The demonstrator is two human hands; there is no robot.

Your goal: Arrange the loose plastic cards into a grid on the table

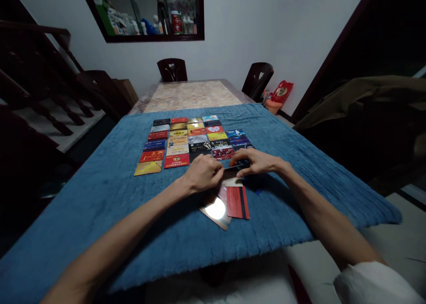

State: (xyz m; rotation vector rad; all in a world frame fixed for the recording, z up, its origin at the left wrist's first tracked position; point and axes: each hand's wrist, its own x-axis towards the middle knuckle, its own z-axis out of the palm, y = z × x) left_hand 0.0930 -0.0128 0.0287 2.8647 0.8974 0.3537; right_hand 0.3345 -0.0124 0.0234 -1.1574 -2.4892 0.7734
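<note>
A thin card [232,167], seen almost edge-on, spans the gap between my hands. The fingertips of my left hand [203,173] pinch its left end. At its right end, my right hand [255,161] grips it between thumb and fingers. Just below lie loose cards: a pale one [232,182], a red card with a dark stripe [237,203] and a shiny card [216,210] reflecting light. Beyond my hands, several colourful cards are laid in columns, among them a yellow card [148,167], a red card [176,160] and a black card [200,147]. My fingers hide some cards.
A blue cloth [109,184] covers the near part of the table; its far part has a patterned cover [189,95]. Dark chairs [172,69] stand around it. A red bag [282,92] is on the right, a stair railing [40,91] on the left.
</note>
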